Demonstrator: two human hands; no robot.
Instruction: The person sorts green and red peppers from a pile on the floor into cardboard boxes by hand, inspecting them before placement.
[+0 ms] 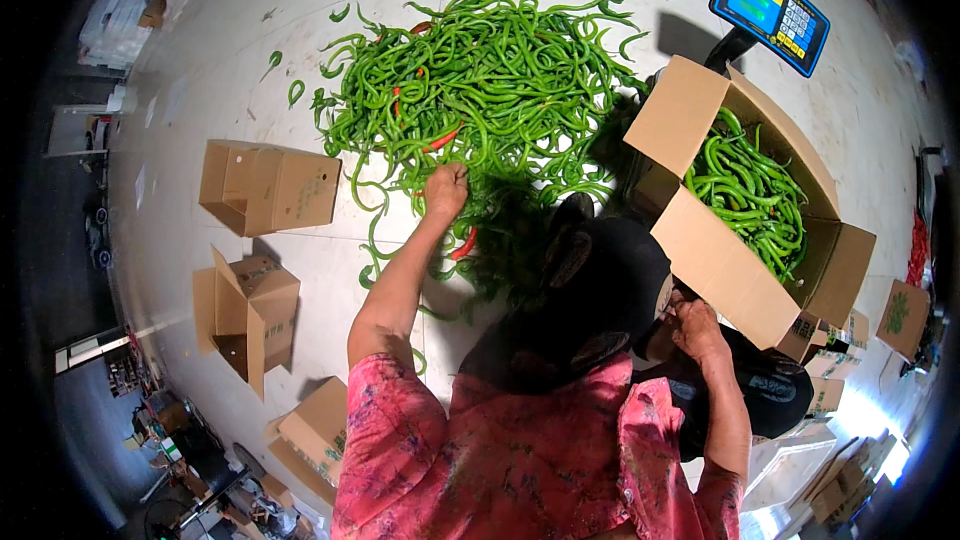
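My left hand (pixel 448 186), fingers curled, reaches into the near edge of a large heap of long green chili peppers (pixel 510 75) on the floor. Whether any pepper is in its fingers is hidden. A red chili pepper (pixel 444 139) lies just beyond this hand, and another red one (pixel 465 244) lies nearer to me. My right hand (pixel 699 328) is bent beside my knee, close under the near flap of an opened cardboard box (pixel 727 262). Its fingertips are partly hidden. Green peppers (pixel 742 187) partly fill that box.
A digital scale display (pixel 771 11) on a post stands behind the filled box. Two opened cardboard boxes (pixel 270 187) (pixel 259 315) are on the floor at left, with another box (pixel 315 431) nearer. More cartons (pixel 832 360) stand at right. Stray peppers (pixel 296 93) lie around the heap.
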